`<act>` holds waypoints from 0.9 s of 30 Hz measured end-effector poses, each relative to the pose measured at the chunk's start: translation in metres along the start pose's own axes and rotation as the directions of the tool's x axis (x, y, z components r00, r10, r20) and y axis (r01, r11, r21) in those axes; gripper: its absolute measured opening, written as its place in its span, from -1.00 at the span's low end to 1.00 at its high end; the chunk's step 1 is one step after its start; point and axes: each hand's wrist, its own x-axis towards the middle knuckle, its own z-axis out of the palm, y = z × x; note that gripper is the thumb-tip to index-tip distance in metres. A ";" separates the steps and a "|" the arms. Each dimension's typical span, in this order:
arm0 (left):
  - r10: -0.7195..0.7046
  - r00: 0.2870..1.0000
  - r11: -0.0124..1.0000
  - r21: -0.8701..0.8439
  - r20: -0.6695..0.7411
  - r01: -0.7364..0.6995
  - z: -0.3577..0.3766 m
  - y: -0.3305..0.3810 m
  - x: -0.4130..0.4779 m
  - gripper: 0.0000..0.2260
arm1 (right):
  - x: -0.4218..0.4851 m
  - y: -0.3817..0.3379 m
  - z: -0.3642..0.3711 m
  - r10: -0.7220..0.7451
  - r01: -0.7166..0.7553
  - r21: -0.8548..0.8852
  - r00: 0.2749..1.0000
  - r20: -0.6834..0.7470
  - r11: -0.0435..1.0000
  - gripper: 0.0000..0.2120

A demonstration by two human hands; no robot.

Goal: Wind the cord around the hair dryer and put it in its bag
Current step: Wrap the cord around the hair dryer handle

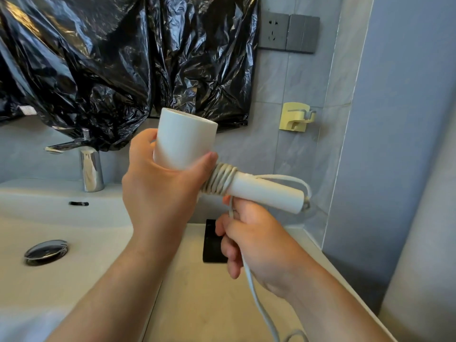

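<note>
A white hair dryer (185, 139) is held up in the middle of the view, barrel pointing up and away, handle (266, 191) sticking out to the right. My left hand (162, 183) is wrapped around the barrel. Several turns of the white cord (220, 180) lie around the top of the handle, and a loop runs from the handle's end. My right hand (251, 240), just below the handle, is closed on the loose cord, which trails down past my wrist to the counter. A black object (211, 243), possibly the bag, lies on the counter behind my right hand, mostly hidden.
A white sink (61, 218) with a chrome drain (45, 251) and tap (90, 166) is at the left. Black plastic sheeting (123, 58) covers the wall above. A grey socket (288, 33) and a yellow wall holder (296, 117) are on the tiled wall.
</note>
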 end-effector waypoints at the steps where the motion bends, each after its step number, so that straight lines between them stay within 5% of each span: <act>1: 0.023 1.000 0.998 0.051 0.002 -0.023 0.000 0.001 -0.001 -0.41 | -0.005 -0.004 -0.001 0.018 -0.016 -0.048 0.999 0.047 0.999 -0.69; 3: 0.086 0.996 0.983 0.158 0.026 -0.089 -0.001 0.002 -0.003 -0.39 | -0.011 -0.010 -0.004 0.053 -0.035 -0.209 0.996 0.077 0.977 -0.82; 7: 0.180 0.973 0.945 0.251 0.142 -0.211 -0.001 0.001 -0.004 -0.38 | -0.015 -0.021 -0.018 -0.070 -0.013 -0.544 0.989 -0.130 0.839 -0.80; 12: 0.237 0.930 0.926 0.224 0.281 -0.304 0.001 0.001 -0.008 -0.35 | -0.016 -0.029 -0.042 -0.244 0.018 -0.650 0.934 -0.259 0.760 -0.87; 17: 0.224 0.913 0.933 0.197 0.341 -0.302 -0.005 0.006 -0.002 -0.31 | -0.016 -0.027 -0.050 -0.290 0.045 -0.728 0.933 -0.214 0.684 -0.92; 27: 0.076 0.861 0.995 -0.097 0.503 -0.032 -0.008 0.003 0.012 -0.44 | -0.013 -0.029 -0.057 -0.212 0.153 -0.339 0.967 -0.143 0.928 -0.85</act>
